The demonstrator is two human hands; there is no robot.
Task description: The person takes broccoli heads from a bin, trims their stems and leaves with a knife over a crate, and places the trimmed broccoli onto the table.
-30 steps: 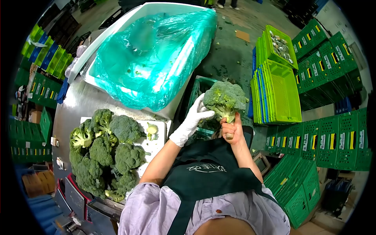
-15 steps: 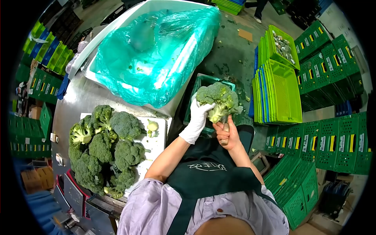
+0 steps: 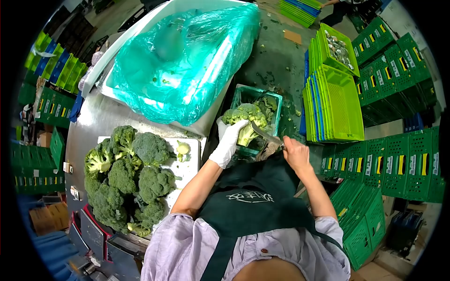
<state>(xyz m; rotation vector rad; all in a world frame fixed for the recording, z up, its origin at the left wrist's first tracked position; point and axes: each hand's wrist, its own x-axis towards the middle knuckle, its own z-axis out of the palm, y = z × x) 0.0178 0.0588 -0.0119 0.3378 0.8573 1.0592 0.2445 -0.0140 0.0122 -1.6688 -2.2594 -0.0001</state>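
My left hand [image 3: 228,138], in a white glove, grips a head of broccoli [image 3: 245,114] with its pale cut stem towards me. Just right of the stem is the curved blade of a knife [image 3: 263,133]; my bare right hand [image 3: 296,153] is closed round its handle. Whether the blade touches the stem I cannot tell. Below the broccoli a green crate [image 3: 280,108] holds green trimmings [image 3: 268,104]. To the left, several broccoli heads [image 3: 123,175] are piled by a white board [image 3: 190,164], where a small cut stem piece [image 3: 182,148] lies.
A white tub lined with a teal plastic bag [image 3: 154,93] stands on the metal table [image 3: 84,126]. Lime crates [image 3: 344,103] are stacked on the right, with dark green crates [image 3: 408,164] beyond. Another person's legs [image 3: 335,14] show at the far top right.
My right hand has moved right and down, and the knife's blade now shows beside the stem. The broccoli has shifted left and down, uncovering trimmings in the crate.
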